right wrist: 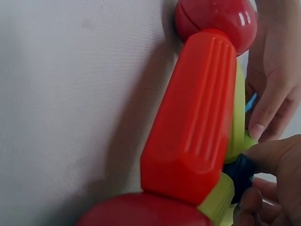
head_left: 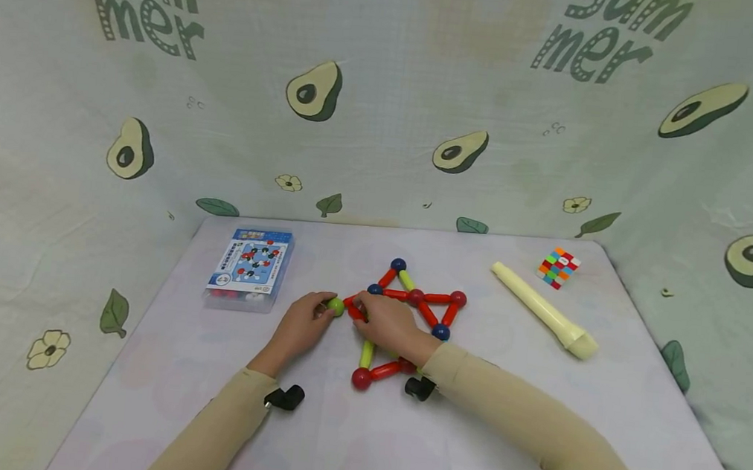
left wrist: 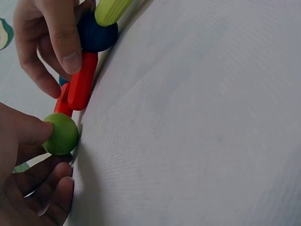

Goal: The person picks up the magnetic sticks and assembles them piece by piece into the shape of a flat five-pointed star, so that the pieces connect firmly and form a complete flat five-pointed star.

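Observation:
My left hand [head_left: 301, 329] pinches a green ball [head_left: 336, 307] between thumb and fingers at the left tip of a flat frame of magnetic rods and balls. In the left wrist view, the ball [left wrist: 63, 135] meets the ends of two red rods [left wrist: 84, 84]. My right hand [head_left: 392, 322] reaches over the frame's middle, its thumb and fingers around a dark blue ball [right wrist: 241, 173] beside the nearer red rod. Part of the frame is hidden beneath this hand. A red ball [head_left: 361, 378] forms the near corner, joined to a yellow-green rod [head_left: 367, 354] and a red rod [head_left: 385, 371].
A clear plastic box [head_left: 249, 269] with a molecule picture on its card lies at back left. To the right are a pale yellow tube [head_left: 538, 309] and a colourful puzzle cube [head_left: 558, 268]. A cloth wall with avocado prints rises behind the table.

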`<state>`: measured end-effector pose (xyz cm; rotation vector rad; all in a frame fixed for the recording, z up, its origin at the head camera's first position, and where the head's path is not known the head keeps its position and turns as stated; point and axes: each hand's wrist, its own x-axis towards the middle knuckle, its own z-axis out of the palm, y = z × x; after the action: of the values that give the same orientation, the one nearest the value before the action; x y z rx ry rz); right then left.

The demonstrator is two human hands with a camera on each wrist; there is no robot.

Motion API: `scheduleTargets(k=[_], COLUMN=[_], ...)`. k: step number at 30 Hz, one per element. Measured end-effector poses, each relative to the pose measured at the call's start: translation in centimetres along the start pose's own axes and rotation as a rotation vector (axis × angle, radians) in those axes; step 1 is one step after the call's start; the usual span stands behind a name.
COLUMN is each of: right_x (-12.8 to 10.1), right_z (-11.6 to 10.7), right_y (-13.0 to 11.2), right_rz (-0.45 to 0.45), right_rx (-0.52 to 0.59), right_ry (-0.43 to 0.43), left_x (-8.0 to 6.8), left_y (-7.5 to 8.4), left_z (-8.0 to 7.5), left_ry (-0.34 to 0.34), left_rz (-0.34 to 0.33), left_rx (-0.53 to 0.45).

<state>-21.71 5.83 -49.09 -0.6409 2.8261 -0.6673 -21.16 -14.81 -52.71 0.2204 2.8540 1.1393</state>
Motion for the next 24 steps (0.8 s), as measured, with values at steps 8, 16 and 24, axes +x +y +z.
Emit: scheduleTargets(k=[8,16,24], right_x=[0.67,0.85,0.7], right_z=[0.65,0.73,0.78], right_y=[0.08,0.02,-0.33], right_rz=[0.015,0.007,-0.034], right_rx=[-0.08,-0.108,-0.044], right_ry=[0.035,0.041,0.047], left_x=[-0.07,-0.05,-0.04], left_y=[-0.05,0.06,-0.01], left_z=[0.11,0.14,0.15], left_ry=[0.002,0.003,0.013], left_rz=[-0.002,-0.004,-0.002], left_rx=[-0.004,-0.02,-0.022])
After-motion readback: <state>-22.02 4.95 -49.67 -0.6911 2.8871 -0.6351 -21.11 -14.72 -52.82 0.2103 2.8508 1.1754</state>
